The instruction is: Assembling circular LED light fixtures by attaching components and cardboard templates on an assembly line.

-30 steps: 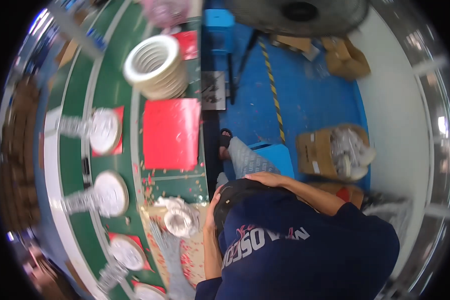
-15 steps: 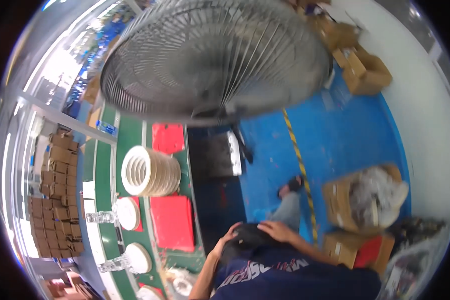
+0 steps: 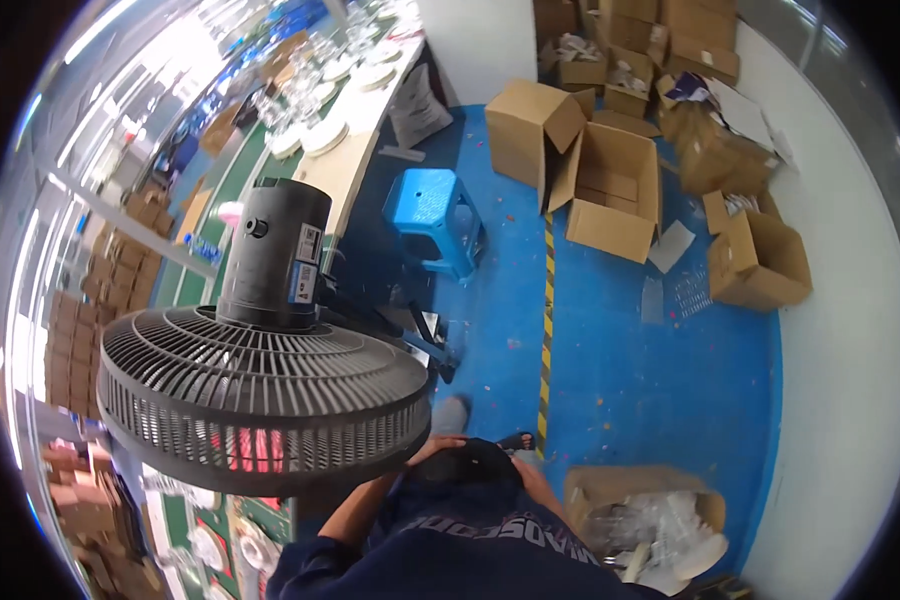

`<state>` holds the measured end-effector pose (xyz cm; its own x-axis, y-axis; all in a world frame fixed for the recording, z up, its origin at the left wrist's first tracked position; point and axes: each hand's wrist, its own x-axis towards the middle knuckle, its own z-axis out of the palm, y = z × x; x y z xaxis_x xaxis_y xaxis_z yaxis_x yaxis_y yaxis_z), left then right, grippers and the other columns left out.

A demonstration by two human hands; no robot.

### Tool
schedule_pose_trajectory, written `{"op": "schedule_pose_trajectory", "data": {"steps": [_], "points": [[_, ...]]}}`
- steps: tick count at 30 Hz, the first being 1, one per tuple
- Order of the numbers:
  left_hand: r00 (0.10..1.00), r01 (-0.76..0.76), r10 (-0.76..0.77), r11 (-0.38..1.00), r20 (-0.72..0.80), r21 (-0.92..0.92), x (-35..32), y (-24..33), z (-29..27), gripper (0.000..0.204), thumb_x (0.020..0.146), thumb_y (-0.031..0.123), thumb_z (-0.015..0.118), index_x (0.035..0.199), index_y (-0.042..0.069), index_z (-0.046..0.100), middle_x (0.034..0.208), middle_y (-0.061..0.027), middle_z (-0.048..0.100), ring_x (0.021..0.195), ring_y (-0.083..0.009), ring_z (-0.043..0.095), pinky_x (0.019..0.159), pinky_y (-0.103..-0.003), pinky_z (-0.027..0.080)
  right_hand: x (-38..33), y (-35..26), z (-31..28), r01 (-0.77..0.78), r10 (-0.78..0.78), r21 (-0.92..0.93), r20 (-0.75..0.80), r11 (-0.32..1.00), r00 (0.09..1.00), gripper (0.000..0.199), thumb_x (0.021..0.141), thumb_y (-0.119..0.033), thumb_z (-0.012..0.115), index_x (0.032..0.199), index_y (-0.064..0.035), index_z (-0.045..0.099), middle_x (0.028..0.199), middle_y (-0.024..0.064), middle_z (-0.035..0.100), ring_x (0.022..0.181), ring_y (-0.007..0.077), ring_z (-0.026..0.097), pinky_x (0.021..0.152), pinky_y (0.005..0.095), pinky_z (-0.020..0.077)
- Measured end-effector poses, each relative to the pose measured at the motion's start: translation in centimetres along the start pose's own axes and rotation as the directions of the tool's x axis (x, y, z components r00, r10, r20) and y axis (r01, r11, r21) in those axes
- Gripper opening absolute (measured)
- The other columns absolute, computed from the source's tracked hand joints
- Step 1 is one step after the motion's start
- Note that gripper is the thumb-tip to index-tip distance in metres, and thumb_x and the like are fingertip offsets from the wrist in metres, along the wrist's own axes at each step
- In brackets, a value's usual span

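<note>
At the lower middle, just in front of my dark blue shirt, a rounded black thing (image 3: pixel 463 467) shows between my hands; I cannot make out its kind. My left hand (image 3: pixel 434 447) lies along its left edge, fingers stretched over it. Close to that hand is the rim of a black fan (image 3: pixel 265 390), its wide cage hiding part of the bench and its motor housing standing up behind. On the right side of the black thing is my right hand (image 3: pixel 530 475), its fingers mostly hidden. Below, a sandalled foot (image 3: pixel 517 441) shows on the floor.
A blue stool (image 3: pixel 428 208) stands beyond the fan. Open cardboard boxes (image 3: pixel 615 190) line the far right, and another box (image 3: pixel 590 490) holding clear plastic is near me. The green bench (image 3: pixel 185 285) runs along the left. A striped tape line (image 3: pixel 547 330) crosses the blue floor.
The view has swung round: the fan now sits lower and left, and the blue stool and far boxes have come into sight. Both hands stay at the black thing.
</note>
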<state>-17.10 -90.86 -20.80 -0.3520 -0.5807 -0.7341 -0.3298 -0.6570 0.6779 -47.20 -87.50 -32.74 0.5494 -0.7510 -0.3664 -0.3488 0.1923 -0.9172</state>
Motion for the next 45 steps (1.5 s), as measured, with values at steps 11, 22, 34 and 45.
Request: {"op": "schedule_pose_trajectory", "data": {"steps": [11,22,34,45], "points": [[0.900,0.094,-0.090,0.995,-0.426,-0.011,14.1,9.4,-2.2,0.059,0.097,0.057,0.048,0.125,0.009,0.067,0.121,-0.0261,0.067,0.113,-0.0389,0.065,0.099,-0.044,0.049,11.4,-1.7,-18.6,-0.133,0.113,-0.316,-0.081,0.939,0.990,0.059,0.109,-0.041,0.031,0.134,0.0051,0.056,0.137,0.0220,0.059,0.132,0.0281,0.053,0.113,0.0328,0.0352],[0.688,-0.087,-0.102,0.971,-0.718,-0.222,19.1,25.1,-10.9,0.051,0.099,0.043,0.049,0.096,-0.003,0.070,0.092,-0.0301,0.067,0.093,-0.0458,0.067,0.083,-0.048,0.050,33.1,-18.7,-31.5,-0.185,0.186,-0.160,-0.008,0.970,0.982,0.056,0.108,-0.042,0.034,0.121,0.0020,0.067,0.112,0.0214,0.071,0.110,0.0272,0.066,0.096,0.0367,0.0472],[0.604,-0.367,-0.337,0.687,-0.722,-0.627,26.9,31.0,-26.7,0.034,0.096,0.030,0.063,0.082,0.000,0.074,0.071,-0.0008,0.066,0.056,-0.0091,0.052,0.055,-0.026,0.043,58.9,-32.1,-36.5,0.050,0.043,-0.361,0.246,0.931,0.968,0.041,0.099,-0.036,0.058,0.119,-0.0013,0.069,0.112,0.0221,0.071,0.110,0.0297,0.068,0.093,0.0352,0.0500],[0.705,-0.641,0.035,0.460,-0.708,-0.615,37.4,38.9,-47.3,0.021,0.101,0.012,0.058,0.121,0.007,0.061,0.110,-0.0009,0.067,0.100,-0.0080,0.063,0.086,-0.023,0.051,80.9,-40.2,-40.9,-0.441,0.175,0.269,0.653,0.856,0.737,0.046,0.099,-0.020,0.060,0.138,0.0028,0.054,0.136,0.0089,0.058,0.125,0.0159,0.052,0.108,0.0273,0.0373]]}}
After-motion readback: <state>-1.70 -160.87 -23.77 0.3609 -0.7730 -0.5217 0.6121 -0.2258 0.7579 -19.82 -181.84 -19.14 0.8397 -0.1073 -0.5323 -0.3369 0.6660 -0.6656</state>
